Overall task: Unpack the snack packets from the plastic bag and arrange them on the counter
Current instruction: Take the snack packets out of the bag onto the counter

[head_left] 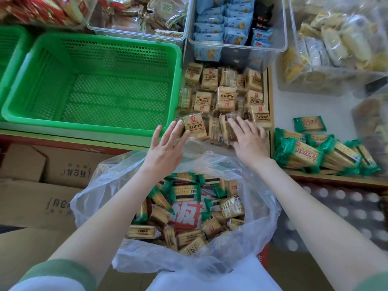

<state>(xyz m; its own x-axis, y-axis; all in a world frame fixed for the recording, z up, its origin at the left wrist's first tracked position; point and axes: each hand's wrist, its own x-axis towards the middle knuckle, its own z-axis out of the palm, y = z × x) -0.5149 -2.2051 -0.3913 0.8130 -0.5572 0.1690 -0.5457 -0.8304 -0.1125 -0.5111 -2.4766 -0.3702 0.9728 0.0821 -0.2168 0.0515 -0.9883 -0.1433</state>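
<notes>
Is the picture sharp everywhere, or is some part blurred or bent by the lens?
Head view: the middle is fairly sharp, print on the tan packets readable; the clear bins at the top and the right edge look soft; the wide lens bows the green basket rim; daylight is even, with mild sheen on the plastic bag.

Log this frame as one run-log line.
left hand: open, flat on tan snack packets | right hand: open, same pile | clear plastic bag: packets inside | green plastic basket: empty

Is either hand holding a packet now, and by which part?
Neither grips one. The left hand and right hand lie open and flat against the tan packets.
</notes>
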